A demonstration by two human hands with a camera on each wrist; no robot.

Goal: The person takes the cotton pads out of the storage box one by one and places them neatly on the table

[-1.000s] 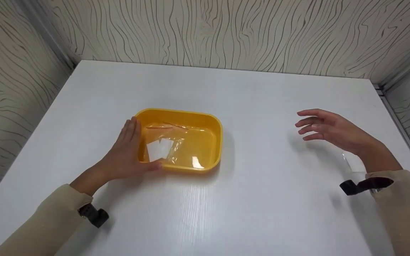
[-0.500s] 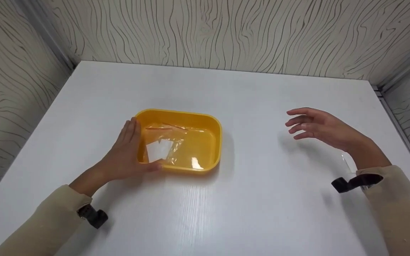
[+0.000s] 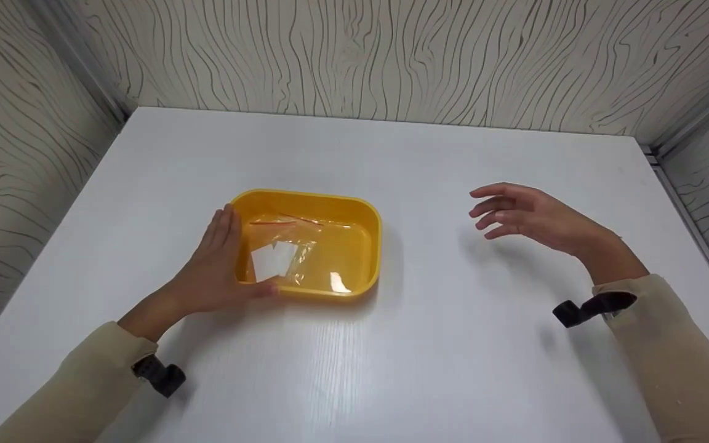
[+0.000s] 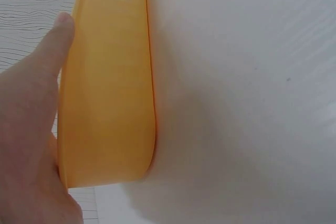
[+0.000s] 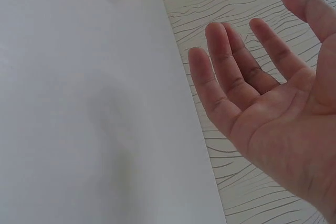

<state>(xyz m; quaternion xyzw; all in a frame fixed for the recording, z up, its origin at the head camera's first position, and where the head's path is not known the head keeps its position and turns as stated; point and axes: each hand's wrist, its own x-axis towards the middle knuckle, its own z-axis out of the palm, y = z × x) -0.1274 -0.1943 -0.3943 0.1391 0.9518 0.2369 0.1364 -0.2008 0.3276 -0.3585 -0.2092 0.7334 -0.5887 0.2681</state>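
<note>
Grain-patterned walls (image 3: 367, 58) flank a white table (image 3: 440, 344), left fingers (image 3: 223, 227) straight against a yellow tub (image 4: 107, 87), right fingers (image 3: 501, 189) relaxed.

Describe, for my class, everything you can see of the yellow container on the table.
The yellow container is a shallow, open-topped rectangular tub with rounded corners, a narrow rim and smooth walls, apparently plastic. It sits upright on the white table. Clear plastic packaging with red lines and white pieces lies inside, toward its left end. The left hand touches it, fingers along the left end, thumb at the near rim.
</note>
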